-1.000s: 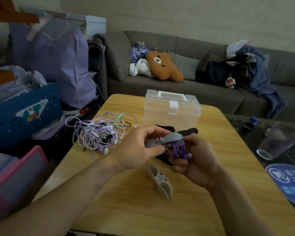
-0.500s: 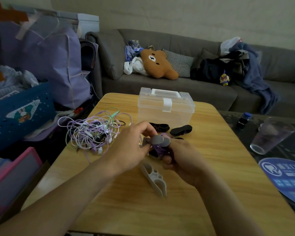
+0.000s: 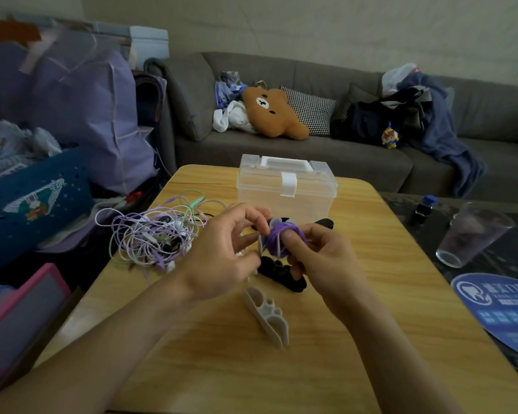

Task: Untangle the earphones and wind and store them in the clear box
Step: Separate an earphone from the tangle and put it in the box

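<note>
Above the wooden table (image 3: 356,348), both hands hold a grey cord winder (image 3: 265,239) wrapped with purple earphone cable (image 3: 281,239). My left hand (image 3: 222,252) pinches the winder's grey edge from the left. My right hand (image 3: 317,258) grips the purple bundle from the right, thumb pressed on the coil. A tangle of purple, white and green earphones (image 3: 153,234) lies on the table to the left. The clear box (image 3: 286,186) stands with its lid down behind my hands.
A spare grey winder (image 3: 268,315) lies near the table's front. Black winders (image 3: 281,273) lie under my hands, and another black winder (image 3: 325,223) sits beside the box. A plastic cup (image 3: 473,237) and a small bottle (image 3: 425,209) stand on the dark table at right. Bags crowd the left.
The winder has turned so the purple coil faces me and looks fuller. My right thumb now presses on the coil. The hands have stayed in about the same place.
</note>
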Available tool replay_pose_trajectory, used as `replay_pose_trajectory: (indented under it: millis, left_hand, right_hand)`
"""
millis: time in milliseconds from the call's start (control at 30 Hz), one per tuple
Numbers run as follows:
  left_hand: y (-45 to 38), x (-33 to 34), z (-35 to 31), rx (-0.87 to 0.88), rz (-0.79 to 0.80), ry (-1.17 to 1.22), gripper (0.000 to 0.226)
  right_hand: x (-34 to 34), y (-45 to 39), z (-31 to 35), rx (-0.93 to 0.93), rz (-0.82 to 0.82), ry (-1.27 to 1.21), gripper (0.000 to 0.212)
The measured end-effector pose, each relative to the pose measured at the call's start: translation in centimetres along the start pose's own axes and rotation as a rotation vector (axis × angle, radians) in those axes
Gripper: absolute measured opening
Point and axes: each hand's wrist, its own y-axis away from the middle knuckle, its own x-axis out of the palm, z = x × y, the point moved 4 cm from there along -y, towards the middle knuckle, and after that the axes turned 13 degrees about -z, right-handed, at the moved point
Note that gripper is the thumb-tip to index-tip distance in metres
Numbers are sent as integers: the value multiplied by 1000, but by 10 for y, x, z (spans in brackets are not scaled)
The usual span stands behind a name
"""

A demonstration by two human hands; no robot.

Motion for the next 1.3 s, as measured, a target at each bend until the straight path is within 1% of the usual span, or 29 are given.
replay_pose_trajectory:
  millis: [100,167,200,267,333,433,533,667,867,1000,1067,1200,1300]
  left_hand:
    - [4,1,2,-171,85,101,47]
    - [6,4,4,-237,78,75,57]
    - [7,6,4,-252,63,38,57]
    - [6,9,2,-227,40,-93,44]
    - [6,11,0,-218,76,-171,31]
    - [8,9,1,-267,89,-194,30]
    - [7,9,6,-312,62,-198,20]
    - [5,8,16,-351,36,-203,15]
    - [6,7,25,-358,-46,-252,12]
    - [6,7,24,-293,-136,-315,13]
    - [5,7,24,-251,-164,-341,13]
    - [5,4,27,-237,-194,-358,13]
    - [5,3,29,-226,-186,-387,15]
  right_hand:
    - [-4,0,6,-170,-79,133,7]
    - [-2,2,8,-256,-101,225,8]
    - [1,4,9,-287,-100,254,7]
    - [6,9,11,-345,-75,300,4]
    - [10,11,12,-424,-84,376,11]
    - [14,10,12,-541,-139,504,10]
    - [18,12,13,-616,-220,513,9]
    - [23,15,13,-634,-289,522,10]
    - [26,14,12,-681,-289,561,7]
    - [27,16,16,-738,-348,566,9]
    - [26,16,16,-753,-386,544,9]
    - [24,17,17,-759,-403,475,9]
    - [20,15,16,-663,-365,352,10]
